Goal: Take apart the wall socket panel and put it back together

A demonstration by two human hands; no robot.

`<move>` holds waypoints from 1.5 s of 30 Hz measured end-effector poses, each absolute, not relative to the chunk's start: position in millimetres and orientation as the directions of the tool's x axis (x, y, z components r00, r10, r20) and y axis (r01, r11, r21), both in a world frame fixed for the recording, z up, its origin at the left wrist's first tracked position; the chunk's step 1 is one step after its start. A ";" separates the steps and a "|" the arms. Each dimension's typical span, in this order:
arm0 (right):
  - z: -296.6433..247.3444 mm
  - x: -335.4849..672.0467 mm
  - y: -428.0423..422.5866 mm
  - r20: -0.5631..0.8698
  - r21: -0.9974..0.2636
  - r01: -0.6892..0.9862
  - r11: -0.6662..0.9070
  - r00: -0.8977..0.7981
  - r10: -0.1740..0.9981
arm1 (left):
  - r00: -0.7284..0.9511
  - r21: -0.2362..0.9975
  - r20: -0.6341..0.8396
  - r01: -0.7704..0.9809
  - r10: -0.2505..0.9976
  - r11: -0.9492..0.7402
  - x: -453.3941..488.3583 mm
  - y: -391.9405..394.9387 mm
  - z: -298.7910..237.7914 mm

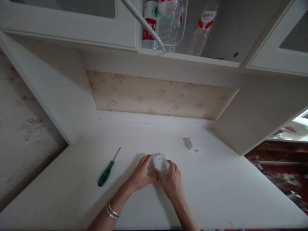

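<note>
Where forearms [119, 199] converge, left hand [141, 174] and right hand [172, 184] (fingers [176, 168] curled) grip the socket [161, 163].

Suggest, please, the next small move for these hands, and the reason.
Perhaps turn the socket over to check its back. The left hand and right hand hold it from both sides, its holes face up, and its back is hidden; the screwdriver lies apart on the table.
</note>
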State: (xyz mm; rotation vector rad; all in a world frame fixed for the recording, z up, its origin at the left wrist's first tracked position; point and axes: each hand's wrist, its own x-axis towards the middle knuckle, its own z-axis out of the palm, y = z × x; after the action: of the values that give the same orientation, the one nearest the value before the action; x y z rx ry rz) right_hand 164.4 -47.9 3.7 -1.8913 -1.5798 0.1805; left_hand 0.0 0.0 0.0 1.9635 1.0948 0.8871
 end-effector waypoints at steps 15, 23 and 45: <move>-28.3 156.7 -61.9 0.266 -0.816 0.573 0.082 0.247 0.932 | 0.530 0.812 0.204 0.378 0.823 -0.444 -23.3 40.4 35.5; -35.6 160.9 -58.0 0.404 -0.725 0.663 0.189 0.187 0.895 | 0.098 0.892 0.040 0.445 0.994 -0.080 -90.9 104.3 51.6; -32.3 154.5 -49.7 0.399 -0.670 0.722 0.172 0.155 0.904 | -0.420 0.933 -0.289 0.075 0.860 0.351 -221.3 195.3 23.2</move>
State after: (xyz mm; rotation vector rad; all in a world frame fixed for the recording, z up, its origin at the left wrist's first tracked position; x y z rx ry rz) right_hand 154.5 -49.7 -32.3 -1.5904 -1.6077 0.2727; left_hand -221.3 195.3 23.2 0.8304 1.7616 1.1588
